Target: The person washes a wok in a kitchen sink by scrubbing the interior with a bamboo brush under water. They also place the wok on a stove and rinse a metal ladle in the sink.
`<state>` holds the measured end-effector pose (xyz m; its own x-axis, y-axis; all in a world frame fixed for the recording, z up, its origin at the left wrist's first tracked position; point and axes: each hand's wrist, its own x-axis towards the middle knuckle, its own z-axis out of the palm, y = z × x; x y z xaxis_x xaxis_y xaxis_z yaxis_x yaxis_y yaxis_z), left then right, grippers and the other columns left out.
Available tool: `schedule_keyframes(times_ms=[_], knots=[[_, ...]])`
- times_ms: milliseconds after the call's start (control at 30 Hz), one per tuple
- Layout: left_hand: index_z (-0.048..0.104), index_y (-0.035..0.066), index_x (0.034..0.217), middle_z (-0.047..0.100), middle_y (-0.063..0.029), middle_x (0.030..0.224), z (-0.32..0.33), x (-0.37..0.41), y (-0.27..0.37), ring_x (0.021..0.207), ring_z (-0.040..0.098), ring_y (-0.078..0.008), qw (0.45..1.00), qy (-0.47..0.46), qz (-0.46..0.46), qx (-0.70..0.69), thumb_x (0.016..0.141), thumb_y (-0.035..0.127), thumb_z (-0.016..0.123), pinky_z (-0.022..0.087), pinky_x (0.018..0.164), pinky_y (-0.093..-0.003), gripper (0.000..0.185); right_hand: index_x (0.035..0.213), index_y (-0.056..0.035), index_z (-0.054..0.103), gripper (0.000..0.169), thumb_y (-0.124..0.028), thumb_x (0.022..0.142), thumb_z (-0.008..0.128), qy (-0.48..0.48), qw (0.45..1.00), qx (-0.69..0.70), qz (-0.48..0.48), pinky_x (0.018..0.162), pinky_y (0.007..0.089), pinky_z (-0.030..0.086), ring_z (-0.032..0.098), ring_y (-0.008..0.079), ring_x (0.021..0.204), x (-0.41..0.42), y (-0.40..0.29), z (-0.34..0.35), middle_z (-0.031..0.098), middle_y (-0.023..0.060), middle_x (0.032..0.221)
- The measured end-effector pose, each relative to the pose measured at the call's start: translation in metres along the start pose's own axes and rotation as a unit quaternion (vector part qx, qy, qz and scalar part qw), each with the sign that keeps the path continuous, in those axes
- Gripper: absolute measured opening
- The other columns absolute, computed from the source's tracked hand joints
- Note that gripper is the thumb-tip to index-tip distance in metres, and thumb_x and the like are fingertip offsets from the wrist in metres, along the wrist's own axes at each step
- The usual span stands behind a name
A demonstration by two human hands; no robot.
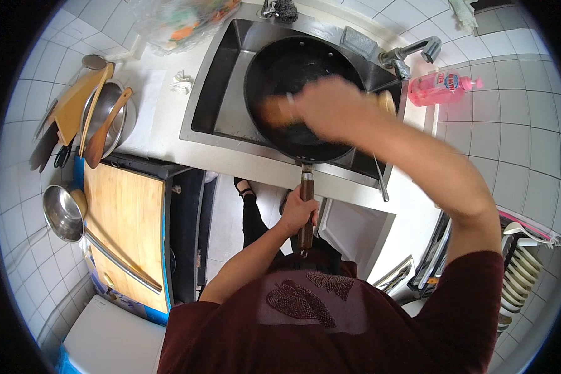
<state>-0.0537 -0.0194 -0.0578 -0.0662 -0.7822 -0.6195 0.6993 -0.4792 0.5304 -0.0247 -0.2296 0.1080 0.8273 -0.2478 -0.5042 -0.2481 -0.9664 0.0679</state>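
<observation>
A large dark wok (304,58) rests over the stainless steel sink (233,100), its interior facing up. My left hand (300,212) is wrapped around its brown wooden handle (305,233), which extends over the counter's front edge towards my body. Inside the wok, my right hand (329,110) holds an orange-brown object (276,111). Motion blur hides what kind of object it is. A thin metal utensil handle (382,180) sticks out across the sink's front rim, right of the wok. Behind my forearm, a pale round-edged item (387,103) is partly covered.
A chrome faucet (409,53), a grey sponge (359,42) and a pink pump bottle (442,88) stand at the sink's back right. On the left are a steel pot (131,119) with a wooden spatula (105,128), a saucepan (64,212) and a wooden board (126,224).
</observation>
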Motion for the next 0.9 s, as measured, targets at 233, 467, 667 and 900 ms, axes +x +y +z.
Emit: schedule_keyframes(times_ms=[233, 467, 667, 900], knots=[[0.038, 0.004, 0.089, 0.046, -0.0054, 0.055, 0.002, -0.002, -0.001, 0.039, 0.047, -0.0149, 0.999, -0.027, 0.023, -0.002, 0.074, 0.000, 0.054, 0.041, 0.037, -0.0279, 0.023, 0.111, -0.0133, 0.057, 0.031, -0.024, 0.085, 0.045, 0.019, 0.972, 0.105, 0.209, 0.074, 0.0449, 0.048, 0.059, 0.0361, 0.087, -0.021, 0.156, 0.092, 0.061, 0.0214, 0.091], [0.039, 0.003, 0.094, 0.047, -0.0053, 0.056, -0.005, 0.001, -0.002, 0.040, 0.048, -0.0153, 0.999, -0.045, 0.016, 0.023, 0.074, 0.000, 0.053, 0.041, 0.038, -0.0281, 0.025, 0.109, -0.0088, 0.057, 0.035, -0.010, 0.075, 0.051, -0.070, 0.986, 0.105, 0.113, 0.067, 0.0422, 0.051, 0.063, 0.0324, 0.077, -0.102, 0.015, 0.110, 0.062, 0.0187, 0.081], [0.039, 0.002, 0.096, 0.047, -0.0058, 0.059, -0.005, -0.002, -0.004, 0.040, 0.048, -0.0156, 0.995, 0.003, 0.028, 0.094, 0.074, -0.001, 0.053, 0.041, 0.037, -0.0282, 0.026, 0.118, -0.0248, 0.052, 0.043, -0.016, 0.076, 0.058, 0.054, 0.991, 0.100, 0.076, 0.066, 0.0415, 0.051, 0.061, 0.0338, 0.075, -0.006, 0.038, 0.016, 0.062, 0.0191, 0.085], [0.039, -0.001, 0.097, 0.048, -0.0062, 0.058, 0.000, -0.003, 0.003, 0.041, 0.048, -0.0150, 0.996, -0.010, 0.024, 0.085, 0.072, -0.002, 0.049, 0.041, 0.038, -0.0287, 0.027, 0.121, -0.0107, 0.052, 0.043, -0.017, 0.079, 0.059, 0.057, 0.906, 0.330, 0.257, 0.066, 0.0293, 0.047, 0.059, 0.0166, 0.070, -0.045, 0.129, 0.154, 0.063, 0.0144, 0.081]])
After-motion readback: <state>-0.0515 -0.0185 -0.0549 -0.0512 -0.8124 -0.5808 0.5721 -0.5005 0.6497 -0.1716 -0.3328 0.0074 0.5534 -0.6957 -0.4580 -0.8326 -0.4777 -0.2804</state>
